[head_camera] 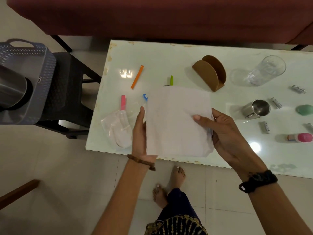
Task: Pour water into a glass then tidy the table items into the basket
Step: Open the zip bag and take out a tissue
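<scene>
I hold a stack of white paper napkins (176, 121) flat above the near edge of the white table (169, 51). My left hand (139, 133) grips its left side and my right hand (225, 133) grips its right side, thumb on top. A clear glass (264, 72) stands at the far right of the table. The blue-grey basket (33, 68) sits on a dark stool to the left, with a steel jug (11, 89) inside it. The napkins hide part of a blue clip (144, 96) and a green clip (171, 80).
On the table lie an orange clip (137, 77), a pink clip (123, 102), a clear plastic bag (118, 129), a brown napkin holder (210, 72), a steel mug (256, 109), several small sachets (276, 102), a green lid (304, 109) and a pink-capped bottle (299, 137). A red sofa stands behind.
</scene>
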The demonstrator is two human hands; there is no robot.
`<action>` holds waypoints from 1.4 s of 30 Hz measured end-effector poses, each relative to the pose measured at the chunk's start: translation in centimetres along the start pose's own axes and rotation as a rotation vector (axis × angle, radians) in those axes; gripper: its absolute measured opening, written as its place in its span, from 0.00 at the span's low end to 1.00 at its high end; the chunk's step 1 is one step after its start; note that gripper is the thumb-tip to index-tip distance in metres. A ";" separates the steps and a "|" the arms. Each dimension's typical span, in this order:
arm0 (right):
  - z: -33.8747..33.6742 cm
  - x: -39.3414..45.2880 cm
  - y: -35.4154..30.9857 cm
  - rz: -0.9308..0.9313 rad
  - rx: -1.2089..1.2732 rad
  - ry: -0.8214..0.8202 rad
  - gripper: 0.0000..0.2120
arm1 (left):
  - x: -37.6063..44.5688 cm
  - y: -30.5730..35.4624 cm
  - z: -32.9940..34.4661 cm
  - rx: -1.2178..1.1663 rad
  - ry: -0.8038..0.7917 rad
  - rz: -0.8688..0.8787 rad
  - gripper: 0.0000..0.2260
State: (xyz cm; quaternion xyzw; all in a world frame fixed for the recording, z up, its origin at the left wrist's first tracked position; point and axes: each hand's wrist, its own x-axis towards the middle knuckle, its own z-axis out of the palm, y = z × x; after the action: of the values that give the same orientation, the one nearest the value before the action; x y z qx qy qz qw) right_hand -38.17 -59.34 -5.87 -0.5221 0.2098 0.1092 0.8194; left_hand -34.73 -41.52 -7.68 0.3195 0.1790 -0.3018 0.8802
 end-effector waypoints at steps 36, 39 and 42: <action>-0.6 -0.8 4.3 -0.736 -1.723 -0.048 0.38 | 3.8 -1.6 0.9 -0.023 -0.029 -0.225 0.21; -0.5 -0.6 4.4 -0.700 -1.737 -0.051 0.38 | 3.9 -1.6 1.0 -0.018 -0.019 -0.233 0.21; -0.1 -0.7 4.7 -0.666 -1.744 -0.054 0.38 | 4.2 -1.8 0.9 0.008 -0.032 -0.235 0.22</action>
State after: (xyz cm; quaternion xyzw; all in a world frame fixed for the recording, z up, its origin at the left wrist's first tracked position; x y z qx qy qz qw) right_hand -40.68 -57.35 -9.42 -0.9832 -0.1261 -0.0004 0.1317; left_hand -32.64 -44.99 -9.99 0.2949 0.2001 -0.4084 0.8403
